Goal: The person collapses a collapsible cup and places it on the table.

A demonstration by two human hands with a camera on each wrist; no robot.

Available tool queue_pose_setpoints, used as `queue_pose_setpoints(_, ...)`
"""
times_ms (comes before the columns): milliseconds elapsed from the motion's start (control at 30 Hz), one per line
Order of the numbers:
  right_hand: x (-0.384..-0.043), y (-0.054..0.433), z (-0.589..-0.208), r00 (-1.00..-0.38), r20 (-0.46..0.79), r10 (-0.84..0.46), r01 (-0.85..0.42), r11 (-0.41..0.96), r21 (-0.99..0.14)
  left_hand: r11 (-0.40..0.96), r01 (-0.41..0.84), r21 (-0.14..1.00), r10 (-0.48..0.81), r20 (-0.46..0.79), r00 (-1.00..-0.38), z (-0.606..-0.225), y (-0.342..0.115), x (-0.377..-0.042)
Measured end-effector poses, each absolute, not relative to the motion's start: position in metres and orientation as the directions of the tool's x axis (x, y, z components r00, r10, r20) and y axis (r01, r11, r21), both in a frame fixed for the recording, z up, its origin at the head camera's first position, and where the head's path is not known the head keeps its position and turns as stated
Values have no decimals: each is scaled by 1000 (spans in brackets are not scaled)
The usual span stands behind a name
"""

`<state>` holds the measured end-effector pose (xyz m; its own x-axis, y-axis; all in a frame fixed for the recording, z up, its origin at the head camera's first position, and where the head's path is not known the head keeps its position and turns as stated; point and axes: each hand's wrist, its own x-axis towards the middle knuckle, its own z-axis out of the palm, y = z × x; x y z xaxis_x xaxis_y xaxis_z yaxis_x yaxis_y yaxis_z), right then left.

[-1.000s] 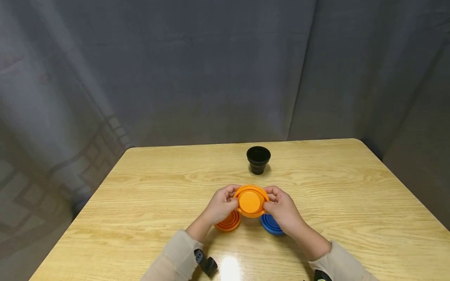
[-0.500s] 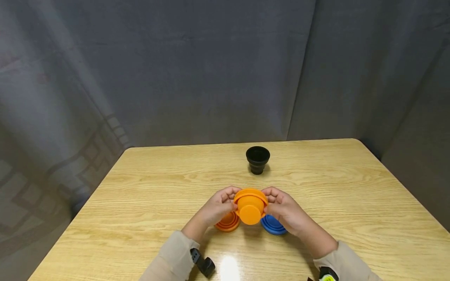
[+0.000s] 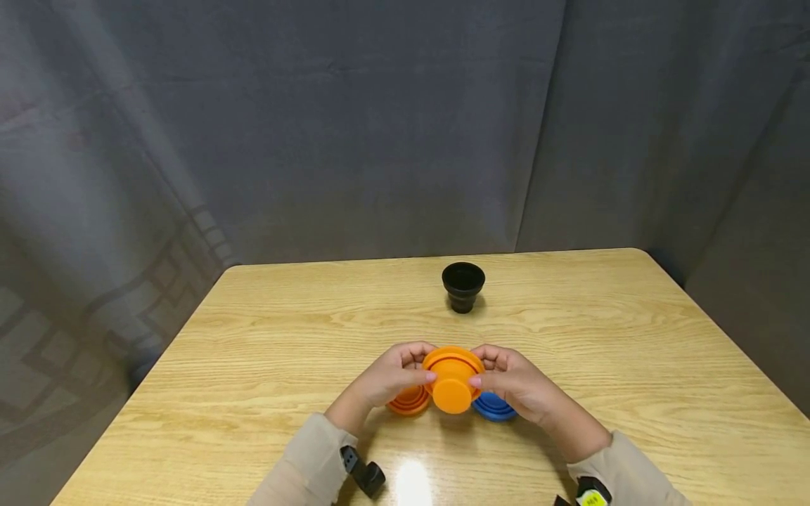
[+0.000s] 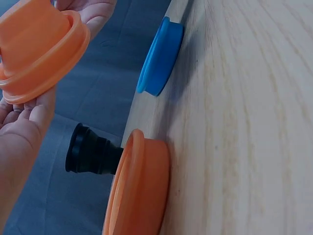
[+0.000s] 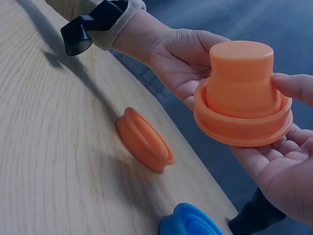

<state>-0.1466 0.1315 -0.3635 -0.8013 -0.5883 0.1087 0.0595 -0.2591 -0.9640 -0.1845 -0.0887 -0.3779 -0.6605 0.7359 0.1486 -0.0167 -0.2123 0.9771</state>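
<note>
A light-orange collapsible silicone cup [image 3: 452, 383] is held above the table between both hands, its base tilted toward the head camera. My left hand [image 3: 395, 372] grips its left side, thumb on the wall and fingers behind the rim. On the other side my right hand [image 3: 515, 379] grips it the same way. The right wrist view shows the cup [image 5: 242, 93] with its base section pushed out and a folded ring around the rim. Below lie a flattened darker-orange cup [image 3: 410, 400] on the left and a flattened blue cup [image 3: 495, 407] on the right, both partly hidden.
Farther back on the wooden table [image 3: 304, 309], a black cup [image 3: 463, 287] stands upright and fully extended. A grey curtain [image 3: 380, 140] hangs behind the table. Each wrist carries a strapped-on black camera, such as the left one [image 3: 363, 472].
The held cup's base has been pushed out from nearly flat to a deeper shape. Both hands have come slightly nearer, and the thumbs have shifted onto the cup's wall.
</note>
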Motion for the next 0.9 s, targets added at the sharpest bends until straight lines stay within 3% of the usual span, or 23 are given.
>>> queue_pose_setpoints(367,-150,128,-365,-811,116,-573,-19,-172,-985,-98,90,991,694,133,-708,-377,-79,-183)
queue_pose_setpoints(667,-151,122,-365,-888,71,-455,-56,-46,-997,-47,89,995,624,99,-775,-376,-74,-186)
queue_pose_setpoints(900,-150,129,-367,-833,142,-534,-60,-168,-984,-63,73,995,621,97,-778,-377,-78,-188)
